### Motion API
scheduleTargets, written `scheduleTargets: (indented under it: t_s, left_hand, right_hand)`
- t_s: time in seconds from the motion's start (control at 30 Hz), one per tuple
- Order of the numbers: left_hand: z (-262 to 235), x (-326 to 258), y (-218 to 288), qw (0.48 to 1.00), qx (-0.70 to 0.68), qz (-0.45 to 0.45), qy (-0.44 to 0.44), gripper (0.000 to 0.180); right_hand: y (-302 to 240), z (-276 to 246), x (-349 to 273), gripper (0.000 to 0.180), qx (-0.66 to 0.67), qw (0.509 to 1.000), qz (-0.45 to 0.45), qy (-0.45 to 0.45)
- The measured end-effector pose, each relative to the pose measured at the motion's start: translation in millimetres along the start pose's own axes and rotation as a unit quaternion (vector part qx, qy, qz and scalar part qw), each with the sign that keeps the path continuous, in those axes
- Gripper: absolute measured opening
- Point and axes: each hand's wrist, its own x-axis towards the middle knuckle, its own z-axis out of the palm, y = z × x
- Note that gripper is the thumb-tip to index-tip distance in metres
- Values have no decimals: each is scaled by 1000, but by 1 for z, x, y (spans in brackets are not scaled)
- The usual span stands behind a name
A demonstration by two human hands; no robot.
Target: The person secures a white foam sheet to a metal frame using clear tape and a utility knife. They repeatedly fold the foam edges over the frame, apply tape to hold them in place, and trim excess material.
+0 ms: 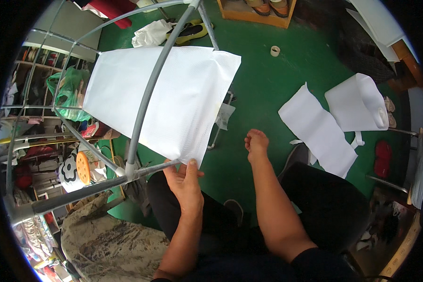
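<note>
A large white sheet (169, 101) with a textured border lies across a frame of grey tubes (144, 101). My left hand (185, 185) pinches the near corner of this sheet, thumb on top and fingers underneath, beside the end of a short grey tube. To the right of the sheet, my right hand (257, 146) is held above the green floor with its fingers curled in. What those fingers hold, if anything, is hidden.
On the floor at right lie a loose white strip (319, 129) and a white roll (359, 102). A tape roll (275, 50) sits farther off. Cluttered shelves and a green plastic bag (69, 87) are at left; a wooden shoe box (256, 18) stands at the back.
</note>
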Motion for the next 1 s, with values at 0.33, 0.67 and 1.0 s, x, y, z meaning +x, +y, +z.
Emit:
scheduleTargets:
  t_s: [0.33,0.67,1.0]
  left_hand:
    - [-18,19,-22,999,-2,17,-32,43]
    - [-49,52,-7,1000,8,-15,-11,47]
    - [-39,39,2,998,-36,-28,51,41]
  right_hand:
    - [74,-49,46,16,-136,979,24,152]
    - [34,6,81,34,-504,825,-256,24]
    - [-29,112,142,25,-676,525,-513,-73]
